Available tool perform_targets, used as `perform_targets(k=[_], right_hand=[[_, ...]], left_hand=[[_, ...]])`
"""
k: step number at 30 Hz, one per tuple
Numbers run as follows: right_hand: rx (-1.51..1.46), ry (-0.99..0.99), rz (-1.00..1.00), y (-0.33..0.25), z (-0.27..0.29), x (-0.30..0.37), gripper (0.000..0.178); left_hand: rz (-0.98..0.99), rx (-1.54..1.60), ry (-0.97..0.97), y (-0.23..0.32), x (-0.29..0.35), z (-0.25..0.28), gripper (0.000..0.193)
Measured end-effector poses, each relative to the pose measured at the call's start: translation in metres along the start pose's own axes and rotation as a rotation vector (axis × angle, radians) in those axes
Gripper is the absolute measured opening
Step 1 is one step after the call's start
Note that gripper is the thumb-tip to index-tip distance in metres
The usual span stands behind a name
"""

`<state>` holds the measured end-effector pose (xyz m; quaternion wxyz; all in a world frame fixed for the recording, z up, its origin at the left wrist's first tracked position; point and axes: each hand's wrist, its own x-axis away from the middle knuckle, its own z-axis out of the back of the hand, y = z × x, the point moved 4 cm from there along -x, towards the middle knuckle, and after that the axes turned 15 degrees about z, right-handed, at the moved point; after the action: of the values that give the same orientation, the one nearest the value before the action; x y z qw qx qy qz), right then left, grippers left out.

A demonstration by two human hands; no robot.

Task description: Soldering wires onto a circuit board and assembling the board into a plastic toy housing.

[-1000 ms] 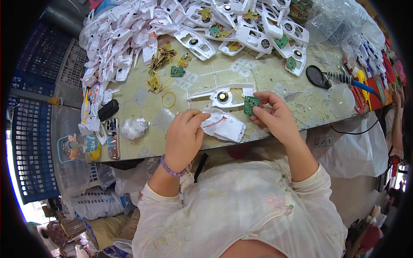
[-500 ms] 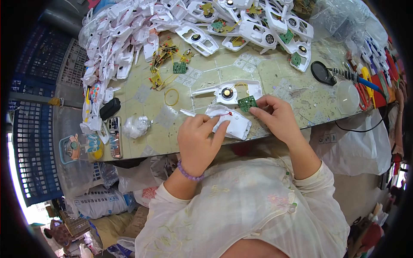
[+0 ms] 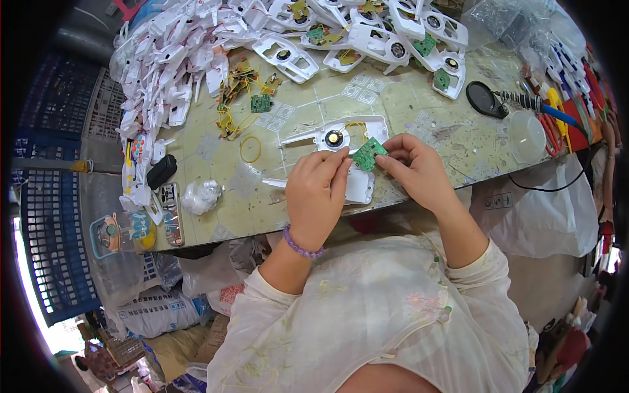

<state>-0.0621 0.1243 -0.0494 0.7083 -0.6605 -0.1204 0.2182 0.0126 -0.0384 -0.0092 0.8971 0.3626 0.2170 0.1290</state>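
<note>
Between the thumb and fingers of my right hand point(image 3: 414, 167) is a small green circuit board point(image 3: 370, 154), held tilted above the table. My left hand point(image 3: 314, 193), with a purple bead bracelet at the wrist, is pinched close to the board's left edge; whatever lies in the pinch is too small to make out. Just beyond the board rests a white plastic shell half point(image 3: 377, 129) with a round speaker point(image 3: 334, 139) and yellow wires. Another white shell piece point(image 3: 360, 187) lies below my hands, partly hidden by the left one.
White shells point(image 3: 164, 59) are heaped at the back left, and shells with speakers point(image 3: 285, 56) along the back. Wired boards point(image 3: 239, 88) and a yellow wire loop point(image 3: 250, 149) lie left of centre. A black round holder point(image 3: 485, 99) with a blue-handled tool point(image 3: 560, 114) stands right.
My left hand has left the lower white shell piece and moved up and right to the board. The right hand has raised and turned the board toward the left fingertips.
</note>
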Motion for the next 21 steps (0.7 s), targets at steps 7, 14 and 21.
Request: perform_targets(k=[7,14,21], right_hand=[[-0.089,0.056,0.128,-0.009,0.003,-0.002,0.021],[0.36,-0.081,0.401,-0.054,0.005,-0.027,0.015],[0.735,-0.411,0.675,-0.044,-0.007,-0.036,0.01]], left_hand=[[0.207,0.246,-0.152,-0.008,0.006,-0.007,0.017],[0.33,0.367,-0.194,-0.018,0.01,-0.004,0.016],[0.185,0.314,-0.152,-0.009,0.008,0.0,0.013]])
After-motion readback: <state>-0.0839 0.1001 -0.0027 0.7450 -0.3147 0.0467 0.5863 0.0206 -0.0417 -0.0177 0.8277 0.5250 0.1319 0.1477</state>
